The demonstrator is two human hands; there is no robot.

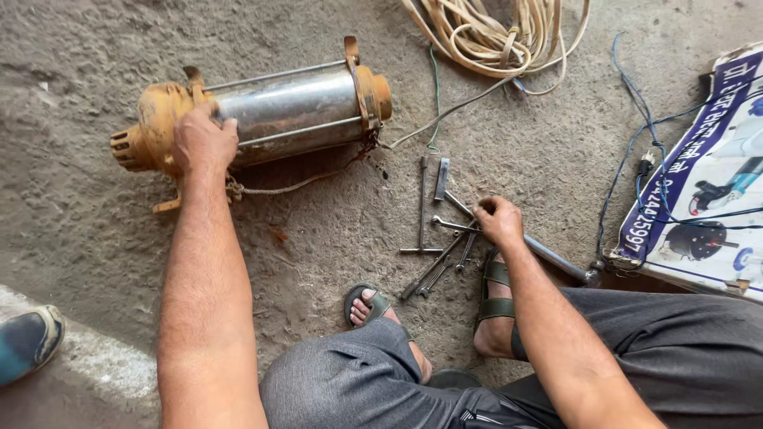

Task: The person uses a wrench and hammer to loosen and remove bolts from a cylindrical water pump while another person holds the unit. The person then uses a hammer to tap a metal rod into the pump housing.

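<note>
Down on the concrete floor (95, 56), the left hand (204, 139) lies spread on a rusty yellow-and-steel pump (294, 111); the right hand (499, 220) pinches a wrench (457, 226) among scattered tools.

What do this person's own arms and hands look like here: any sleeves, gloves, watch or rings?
Both forearms are bare to the frame edge, with no sleeves in view. The left hand and right hand wear no gloves. No watch, bracelet or ring shows on either wrist or on the visible fingers.

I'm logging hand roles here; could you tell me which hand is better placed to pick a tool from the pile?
Probably the right hand: it rests on the tools, while the left hand steadies the pump.
</note>
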